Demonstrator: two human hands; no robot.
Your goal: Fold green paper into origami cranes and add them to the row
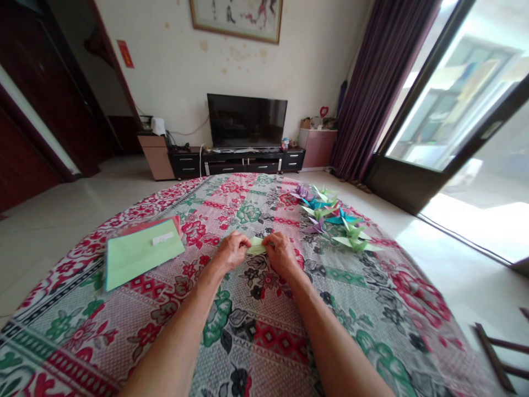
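- Green paper piece (257,246) sits pinched between both hands, low over the tablecloth and straight ahead of the person.
- Left hand (233,251) is curled nearly closed, its fingertips clamped on the left end of the paper piece.
- Right hand (281,253) is bent the same way, thumb and fingers closed on the right end; the two hands almost touch.
- Pink cabinet (317,148), far beyond the right hand by the wall, carries small things on top, too small to make out.
- Paper stack (140,253) lies well to the left of the left hand, a green sheet on top and red and blue edges showing under it.
- Folded paper cranes (330,218) in green, teal and purple lie clustered beyond and to the right of the right hand.
- Floral tablecloth (256,331), red, green and grey, covers the round table under both forearms.
- Television (247,120) stands on a dark low unit (243,161) far ahead of the hands, with a framed picture (236,19) above it.
- Purple curtain (380,82) and glass door (463,110) rise off to the right.
- White label (162,238) on the stack and red strip (125,53) on the wall to the left: any writing is too small to read.
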